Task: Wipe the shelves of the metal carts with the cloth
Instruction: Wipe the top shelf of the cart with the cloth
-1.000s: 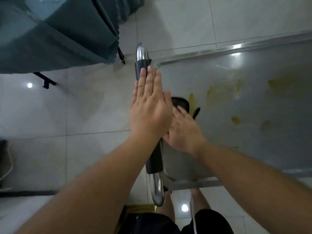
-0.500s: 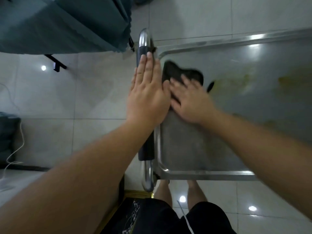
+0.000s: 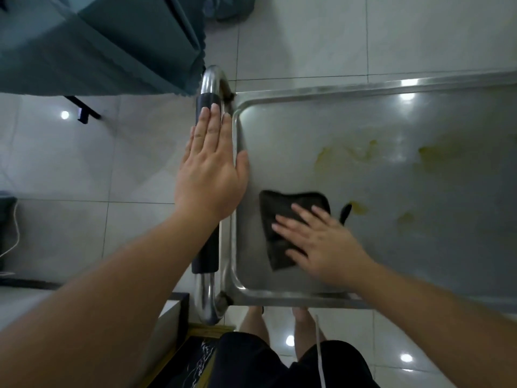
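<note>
the dark cloth [image 3: 282, 219] has come back down the top shelf [image 3: 391, 261] of the metal cart [image 3: 363, 89]: half a second ago it was up by the far corner next to the handle, and now it lies in the near left part of the shelf, just beside the left rim and a little way in from the near rim. the right hand [image 3: 319, 242] lies flat on it with fingers straight and spread, pressing it to the steel rather than gripping it; a small dark loop of the cloth sticks out past the fingertips. the left hand [image 3: 209, 169] has stayed where it was, palm down and fingers straight, resting on the black sleeve of the cart handle [image 3: 205, 259], the thumb over the shelf rim, holding nothing closed in it. judging from this, the person is working the left end of the shelf in up-and-down strokes while steadying the cart. the yellowish stains [image 3: 361, 152] further to the right, one small blot just beside the cloth's loop, are still there, so most of this shelf is likely still to be wiped, and the strokes would need to move to the right. no brand, label or readable writing shows on the cart or the cloth; a pale pattern on a dark thing by the person's feet is too unclear to read.
</note>
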Demonstrator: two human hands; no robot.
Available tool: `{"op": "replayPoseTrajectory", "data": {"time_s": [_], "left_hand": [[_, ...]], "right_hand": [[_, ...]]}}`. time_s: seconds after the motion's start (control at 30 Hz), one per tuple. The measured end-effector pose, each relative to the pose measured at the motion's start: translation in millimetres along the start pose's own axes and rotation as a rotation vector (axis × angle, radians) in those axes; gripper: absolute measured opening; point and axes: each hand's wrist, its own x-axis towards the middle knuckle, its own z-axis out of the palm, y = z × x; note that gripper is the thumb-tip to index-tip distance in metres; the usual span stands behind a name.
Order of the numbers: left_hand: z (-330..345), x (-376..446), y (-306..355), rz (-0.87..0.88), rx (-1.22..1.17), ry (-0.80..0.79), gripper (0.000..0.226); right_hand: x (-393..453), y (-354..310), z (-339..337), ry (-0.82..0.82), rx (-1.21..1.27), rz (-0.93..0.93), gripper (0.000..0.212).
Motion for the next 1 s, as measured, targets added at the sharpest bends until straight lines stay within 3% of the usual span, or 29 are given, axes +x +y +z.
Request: {"op": "replayPoseTrajectory", "data": {"time_s": [0.23,0.37,0.5,0.8,1.0], "left_hand": [[5,1,-2,-0.001,0.015,0.047,0.068],[6,0,-3,-0.001,0.017,0.059,0.068],[6,2,-2,-0.005,0.010,0.049,0.070],[11,2,-11,0.033,0.017,0.046,0.071],[14,2,-15,0.044,0.049,0.053,0.072]], "right_hand": [[158,130,-87,-0.028,-0.011,0.192,0.067],[184,150,-104,-0.048,-0.003,0.218,0.069],[127,111,-81,-0.034,0.033,0.240,0.070],[-123,-8,28,-0.081,0.022,0.147,0.062],[-97,45,11,-0.117,-0.071,-0.061,0.059]]}}
